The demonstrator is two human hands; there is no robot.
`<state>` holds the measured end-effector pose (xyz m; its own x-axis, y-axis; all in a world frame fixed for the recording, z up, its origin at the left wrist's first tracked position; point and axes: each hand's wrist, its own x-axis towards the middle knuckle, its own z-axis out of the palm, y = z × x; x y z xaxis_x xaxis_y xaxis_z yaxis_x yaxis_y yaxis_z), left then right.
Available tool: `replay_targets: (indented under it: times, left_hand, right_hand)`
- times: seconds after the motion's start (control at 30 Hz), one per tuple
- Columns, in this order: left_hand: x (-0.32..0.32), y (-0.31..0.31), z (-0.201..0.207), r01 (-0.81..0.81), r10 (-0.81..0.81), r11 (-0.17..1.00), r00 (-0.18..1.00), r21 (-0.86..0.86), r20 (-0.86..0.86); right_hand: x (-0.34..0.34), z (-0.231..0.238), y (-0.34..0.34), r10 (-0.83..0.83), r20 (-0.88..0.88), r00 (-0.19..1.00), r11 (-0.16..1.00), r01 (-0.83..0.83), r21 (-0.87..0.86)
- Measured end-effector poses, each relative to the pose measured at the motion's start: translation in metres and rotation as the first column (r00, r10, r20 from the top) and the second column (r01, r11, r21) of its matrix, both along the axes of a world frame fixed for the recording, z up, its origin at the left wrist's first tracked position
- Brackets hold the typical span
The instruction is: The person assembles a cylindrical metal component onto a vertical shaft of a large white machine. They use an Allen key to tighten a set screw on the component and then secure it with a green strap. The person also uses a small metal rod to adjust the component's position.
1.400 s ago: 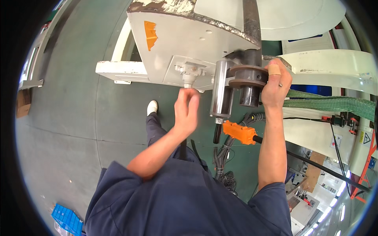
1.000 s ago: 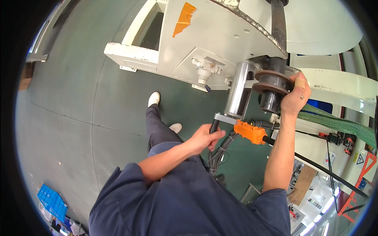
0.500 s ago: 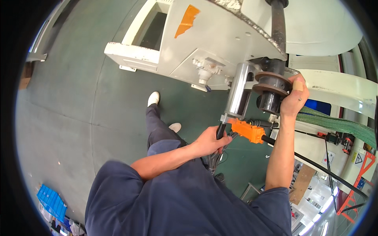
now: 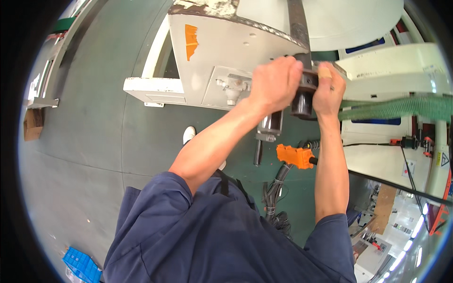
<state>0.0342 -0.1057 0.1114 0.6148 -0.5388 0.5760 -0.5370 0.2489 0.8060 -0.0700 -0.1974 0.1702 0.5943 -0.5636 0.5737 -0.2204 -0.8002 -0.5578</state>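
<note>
A dark cylindrical fitting (image 4: 302, 101) hangs under the grey-white machine housing (image 4: 226, 52), at the foot of a dark vertical shaft (image 4: 297, 23). My left hand (image 4: 276, 82) is closed over the fitting's left side. My right hand (image 4: 329, 87) grips its right side, a plaster on one finger. Just below them a shiny metal cylinder (image 4: 270, 125) points downward. An orange plug (image 4: 295, 155) with black cables hangs beneath my right forearm.
A green ribbed hose (image 4: 401, 108) runs right from the fitting. White machine panels (image 4: 391, 70) stand at right. A bundle of black cables (image 4: 276, 198) drops to the green floor (image 4: 85, 141). A blue crate (image 4: 80, 264) lies lower left, a cardboard box (image 4: 32, 123) at left.
My left hand has come up from beside the orange plug to the dark fitting, joining my right hand, which stayed on it. The view tilted upward toward the housing.
</note>
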Motion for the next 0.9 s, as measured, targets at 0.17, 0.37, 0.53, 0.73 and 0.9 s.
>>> replay_targets:
  times: [0.17,0.37,0.53,0.73,0.9]
  left_hand:
    - [0.000,-0.003,-0.004,-0.023,0.026,0.997,0.999,-0.077,0.036]
    - [-0.004,0.007,-0.001,-0.075,0.074,0.997,0.997,0.022,0.032]
    - [0.001,-0.005,-0.014,-0.093,0.106,0.990,0.987,-0.108,0.120]
    - [0.006,-0.005,-0.013,0.011,-0.012,0.991,1.000,-0.133,-0.003]
    - [0.008,-0.007,-0.002,0.001,-0.004,0.999,0.997,-0.032,-0.081]
  right_hand:
    - [-0.004,0.001,0.000,0.021,-0.031,0.999,0.999,-0.022,-0.039]
    - [-0.005,-0.001,0.010,-0.046,-0.031,0.998,0.999,0.047,0.021]
    - [-0.004,-0.005,0.004,0.000,-0.050,0.999,1.000,0.001,0.006]
    - [-0.003,0.003,0.000,0.061,-0.060,0.996,0.998,-0.062,-0.023]
    - [0.002,0.014,0.003,-0.013,-0.074,0.997,1.000,0.014,0.008]
